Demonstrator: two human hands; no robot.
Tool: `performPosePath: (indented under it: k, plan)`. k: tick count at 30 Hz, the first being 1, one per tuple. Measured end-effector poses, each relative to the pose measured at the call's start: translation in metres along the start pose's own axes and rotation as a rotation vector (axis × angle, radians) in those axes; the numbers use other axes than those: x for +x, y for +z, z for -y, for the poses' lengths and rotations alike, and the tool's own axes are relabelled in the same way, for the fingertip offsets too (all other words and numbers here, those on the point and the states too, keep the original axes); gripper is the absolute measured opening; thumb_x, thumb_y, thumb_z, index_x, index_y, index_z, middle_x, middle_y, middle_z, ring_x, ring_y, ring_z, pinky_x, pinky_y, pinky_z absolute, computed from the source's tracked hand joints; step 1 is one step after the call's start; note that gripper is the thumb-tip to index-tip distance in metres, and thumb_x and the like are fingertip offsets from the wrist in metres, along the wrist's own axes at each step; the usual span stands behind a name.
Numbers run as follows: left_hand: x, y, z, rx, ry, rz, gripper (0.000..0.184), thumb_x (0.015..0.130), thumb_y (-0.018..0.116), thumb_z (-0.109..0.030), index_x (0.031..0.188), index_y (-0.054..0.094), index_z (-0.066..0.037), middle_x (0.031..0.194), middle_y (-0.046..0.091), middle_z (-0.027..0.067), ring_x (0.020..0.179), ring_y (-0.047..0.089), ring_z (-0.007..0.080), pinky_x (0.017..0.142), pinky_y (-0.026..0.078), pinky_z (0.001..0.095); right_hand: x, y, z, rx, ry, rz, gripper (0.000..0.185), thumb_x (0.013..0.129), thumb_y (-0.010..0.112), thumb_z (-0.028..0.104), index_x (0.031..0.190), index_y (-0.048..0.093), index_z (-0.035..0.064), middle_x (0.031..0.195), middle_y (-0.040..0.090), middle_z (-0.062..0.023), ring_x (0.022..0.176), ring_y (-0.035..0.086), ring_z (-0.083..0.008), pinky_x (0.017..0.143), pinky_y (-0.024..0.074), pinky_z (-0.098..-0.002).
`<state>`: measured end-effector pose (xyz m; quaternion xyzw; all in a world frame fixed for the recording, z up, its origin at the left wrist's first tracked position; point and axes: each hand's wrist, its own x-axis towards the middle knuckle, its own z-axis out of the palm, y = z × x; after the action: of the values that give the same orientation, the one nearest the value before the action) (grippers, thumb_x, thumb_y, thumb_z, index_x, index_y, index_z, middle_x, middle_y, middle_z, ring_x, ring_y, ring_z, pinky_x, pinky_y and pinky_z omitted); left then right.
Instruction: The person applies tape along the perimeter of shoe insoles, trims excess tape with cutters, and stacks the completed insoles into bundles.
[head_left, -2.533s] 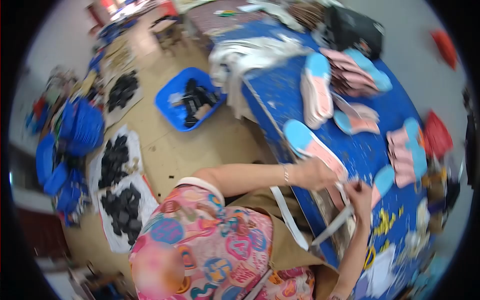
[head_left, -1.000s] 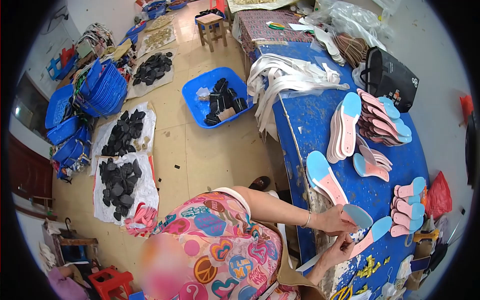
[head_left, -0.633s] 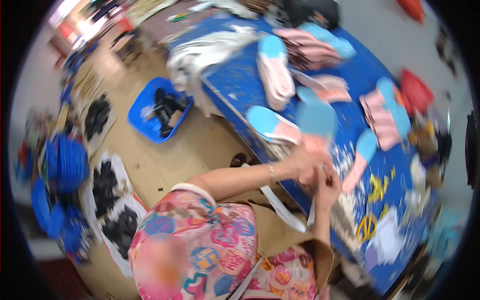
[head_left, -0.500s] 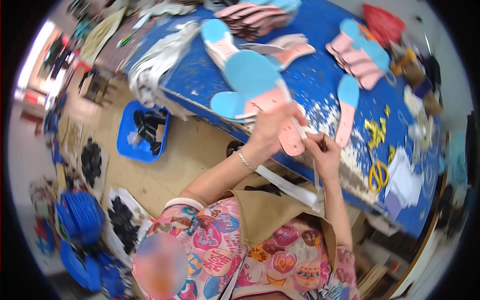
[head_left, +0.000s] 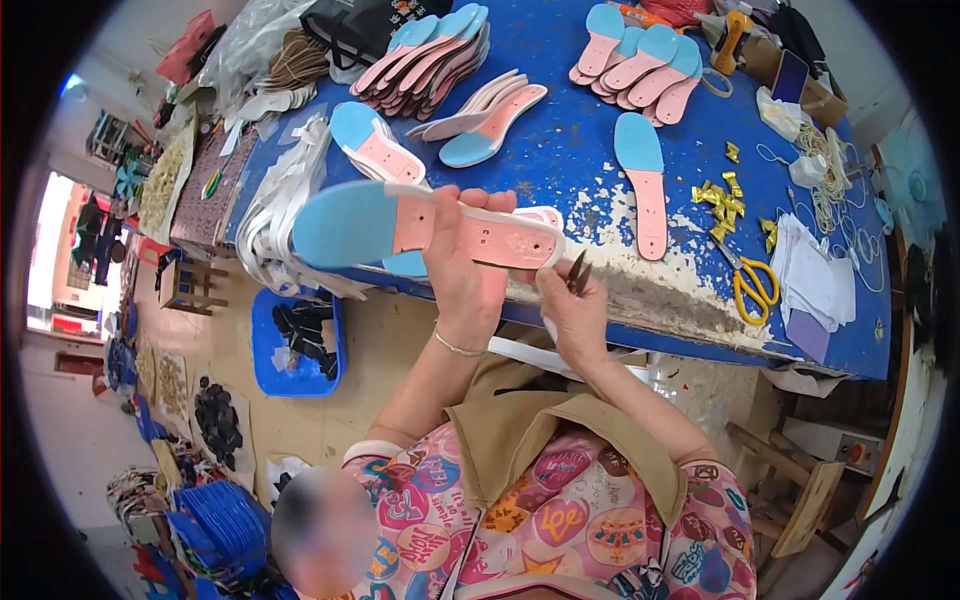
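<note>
Presently, the insole (head_left: 410, 222) is clamped in the left hand (head_left: 465, 260), its long axis running crosswise: blue end (head_left: 345, 225) left of that hand, pink end (head_left: 522, 243) right. The pink end lies nearest the right hand (head_left: 576, 308), which is closed around a dark pointed tool (head_left: 577, 273).

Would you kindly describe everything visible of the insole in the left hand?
The insole is blue at its wide toe end and pink towards the narrower heel, with a pale edge and small dark holes; it looks padded. Gripped near its middle by the left hand, it is held off the table, heel beside the right hand.
</note>
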<state>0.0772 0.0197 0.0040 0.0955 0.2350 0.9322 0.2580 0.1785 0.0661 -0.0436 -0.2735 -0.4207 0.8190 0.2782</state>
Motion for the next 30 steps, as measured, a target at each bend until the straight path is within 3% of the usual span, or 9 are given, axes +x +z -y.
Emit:
performPosePath:
  k: [1,2,7,9,10,11,14,20,30]
  plan:
    - [-0.007,0.003,0.001,0.001,-0.001,0.009,0.018,0.089,0.053,-0.023,0.091,0.053,-0.005,0.083,0.059,0.0059,0.082,0.059,0.0222,0.079,0.048,0.0404,0.002,0.004,0.008,0.027,-0.077,-0.013,0.012,0.084,0.059,0.015,0.088,0.062,0.0032,0.064,0.054,0.0027,0.047,0.035,-0.0014,0.041,0.0255,-0.0176]
    - [-0.012,0.006,0.004,0.021,-0.119,-0.015,0.019,0.089,0.052,-0.022,0.096,0.053,-0.004,0.087,0.060,0.0061,0.085,0.059,0.0236,0.080,0.047,0.0400,0.007,-0.003,0.016,0.019,-0.013,0.001,0.019,0.084,0.054,0.009,0.095,0.062,-0.0032,0.087,0.063,-0.0029,0.075,0.056,-0.0077,0.066,0.0439,-0.0206]
    - [-0.055,-0.012,-0.032,0.655,-0.505,0.163,0.021,0.088,0.053,-0.016,0.104,0.055,-0.003,0.098,0.060,0.0095,0.092,0.056,0.0268,0.082,0.044,0.0379,0.026,-0.039,0.071,-0.255,-0.068,0.188,0.018,0.085,0.056,0.011,0.095,0.064,-0.0009,0.083,0.062,-0.0003,0.072,0.053,-0.0035,0.063,0.0431,-0.0181]
    - [-0.042,-0.012,-0.055,1.475,0.358,0.622,0.020,0.082,0.058,-0.010,0.101,0.058,-0.003,0.100,0.060,0.0131,0.091,0.056,0.0277,0.078,0.044,0.0353,0.020,-0.039,0.084,-0.410,-0.120,0.296,0.018,0.085,0.057,0.013,0.095,0.064,0.0000,0.081,0.062,0.0004,0.070,0.052,-0.0027,0.062,0.0428,-0.0177]
    - [-0.032,0.005,-0.052,1.583,0.466,0.597,0.019,0.077,0.061,-0.007,0.095,0.061,-0.001,0.092,0.062,0.0133,0.082,0.058,0.0252,0.072,0.044,0.0328,0.015,-0.035,0.093,-0.494,-0.100,0.368,0.019,0.084,0.057,0.010,0.096,0.062,-0.0025,0.081,0.063,-0.0019,0.072,0.054,-0.0044,0.065,0.0436,-0.0184]
    - [-0.027,0.006,-0.047,1.588,0.469,0.586,0.019,0.077,0.061,-0.007,0.095,0.061,-0.001,0.092,0.062,0.0133,0.082,0.058,0.0252,0.072,0.044,0.0328,0.012,-0.032,0.098,-0.575,-0.083,0.441,0.019,0.083,0.057,0.007,0.098,0.061,-0.0050,0.081,0.063,-0.0042,0.073,0.055,-0.0061,0.068,0.0443,-0.0191]
    - [-0.027,0.004,-0.035,1.312,-0.224,0.722,0.022,0.080,0.064,-0.016,0.094,0.063,0.000,0.074,0.062,0.0087,0.067,0.056,0.0126,0.060,0.045,0.0277,0.004,-0.028,0.102,-0.545,-0.149,0.474,0.018,0.082,0.060,0.010,0.097,0.063,0.0004,0.079,0.062,0.0010,0.069,0.051,-0.0015,0.061,0.0420,-0.0174]
    - [-0.042,-0.009,-0.019,1.105,0.019,0.514,0.024,0.083,0.062,-0.021,0.093,0.063,0.001,0.072,0.061,0.0022,0.065,0.050,0.0066,0.057,0.042,0.0229,0.003,-0.054,0.128,-0.567,-0.191,0.337,0.008,0.076,0.066,0.004,0.083,0.065,-0.0004,0.072,0.062,-0.0012,0.063,0.051,-0.0027,0.055,0.0414,-0.0176]
    - [-0.050,-0.017,0.006,0.952,-0.104,0.195,0.022,0.086,0.058,-0.021,0.092,0.063,0.000,0.077,0.058,-0.0024,0.067,0.047,0.0038,0.057,0.039,0.0189,-0.026,-0.037,0.041,-0.307,-0.116,0.184,0.008,0.079,0.064,0.006,0.084,0.063,-0.0002,0.072,0.060,0.0012,0.064,0.050,-0.0020,0.055,0.0394,-0.0166]
